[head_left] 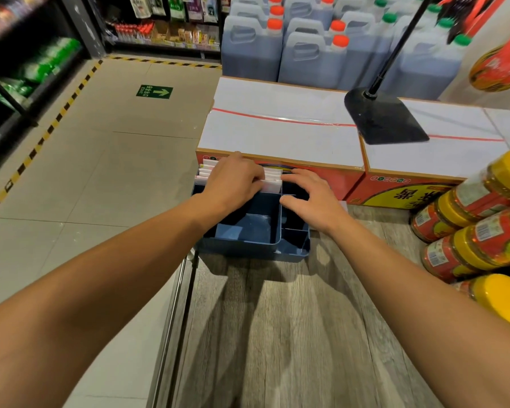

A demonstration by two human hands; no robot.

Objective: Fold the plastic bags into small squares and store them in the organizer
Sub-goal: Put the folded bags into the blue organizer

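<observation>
1. The left hand [233, 179] lies palm-down on the row of folded white bags [270, 179], its fingers bent over their top edges, pressing rather than clearly pinching any one.
2. The right hand [309, 198] is spread wide and relaxed, holding nothing, its fingertips at the right end of the same row.
3. The bags stand on edge in the far compartment of the blue organizer [256, 245], directly under both hands; the row runs left to right, so the left hand covers most of it.
4. Counting: one organizer, with its near compartments showing no bags; several folded bags, too overlapped to number.
5. Beyond: two taped cartons [277, 134], a black stand base [386, 119], stacked jars [477, 231].
</observation>
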